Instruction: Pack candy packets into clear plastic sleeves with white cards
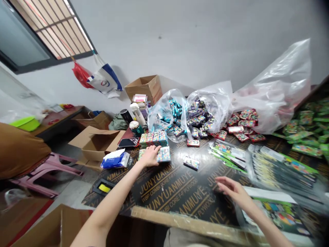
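Note:
My left hand [150, 156] is on a row of small printed boxes [164, 154], its fingers over the top and its thumb at the near side. Right behind that row stands another stack of the same kind of boxes [154, 138]. My right hand [230, 188] hovers over the table's right part with loosely curled fingers apart and nothing in them. Between my hands lies a single small box [191, 163], apart from both. To the right of my right hand is a clear packet with a green and black printed sheet [280, 214].
Plastic bags of blue packs [176, 108], purple packs [200, 115] and red packs [244, 121] line the back of the dark table [164, 192]. Flat green packets [228, 152] lie at right. A phone [128, 142], tissue pack [115, 159] and tape roll [105, 187] are at left.

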Demonstrator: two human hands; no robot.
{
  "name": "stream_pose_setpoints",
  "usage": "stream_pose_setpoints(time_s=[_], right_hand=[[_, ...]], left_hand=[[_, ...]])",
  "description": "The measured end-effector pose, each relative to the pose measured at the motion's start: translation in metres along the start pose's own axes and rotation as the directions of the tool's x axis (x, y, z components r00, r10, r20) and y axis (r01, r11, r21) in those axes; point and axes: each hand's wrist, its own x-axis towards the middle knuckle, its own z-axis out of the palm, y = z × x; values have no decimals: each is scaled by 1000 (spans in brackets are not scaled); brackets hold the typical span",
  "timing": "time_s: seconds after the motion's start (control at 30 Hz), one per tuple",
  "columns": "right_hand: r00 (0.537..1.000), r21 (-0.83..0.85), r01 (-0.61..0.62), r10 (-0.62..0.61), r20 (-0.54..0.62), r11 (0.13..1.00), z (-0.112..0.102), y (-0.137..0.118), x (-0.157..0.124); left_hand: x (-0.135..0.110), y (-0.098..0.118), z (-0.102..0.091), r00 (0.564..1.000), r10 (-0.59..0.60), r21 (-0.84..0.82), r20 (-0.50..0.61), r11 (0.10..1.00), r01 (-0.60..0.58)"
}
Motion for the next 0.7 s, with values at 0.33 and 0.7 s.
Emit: stream_pose_setpoints(time_s=[0.33, 0.7], right_hand=[[999, -21, -4, 3, -34, 1000, 8, 14, -9], [861, -430, -32, -194, -470, 902, -102, -13, -15]], left_hand=[[99, -63, -34, 991, 49, -10, 126, 999, -48], [110, -46, -14, 990, 39, 122, -133, 992, -23]])
